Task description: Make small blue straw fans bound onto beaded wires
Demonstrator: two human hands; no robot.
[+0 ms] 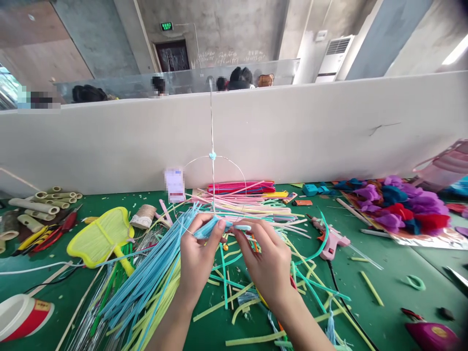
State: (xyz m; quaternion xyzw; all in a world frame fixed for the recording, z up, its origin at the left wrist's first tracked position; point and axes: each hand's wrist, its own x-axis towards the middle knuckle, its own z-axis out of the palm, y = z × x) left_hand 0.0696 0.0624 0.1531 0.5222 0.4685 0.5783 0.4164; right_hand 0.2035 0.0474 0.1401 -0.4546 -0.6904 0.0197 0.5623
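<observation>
Both hands over cluttered table centre: left hand (pixel 197 256) and right hand (pixel 268 261) pinch blue strip (pixel 214 227) on wire frame (pixel 212 161); white partition (pixel 329 131) close behind.

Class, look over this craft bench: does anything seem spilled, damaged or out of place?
Yes. A red-and-white paper cup lies tipped on its side at the bench's left edge, and cut strip scraps are scattered loose across the green mat.

green exit sign (pixel 166 26) above the door (pixel 172 55), lettering too small to read

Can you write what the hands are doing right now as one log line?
left hand: pinching light blue strip | right hand: holding same strip's end | wire frame: upright above | glue gun: lying right
</observation>
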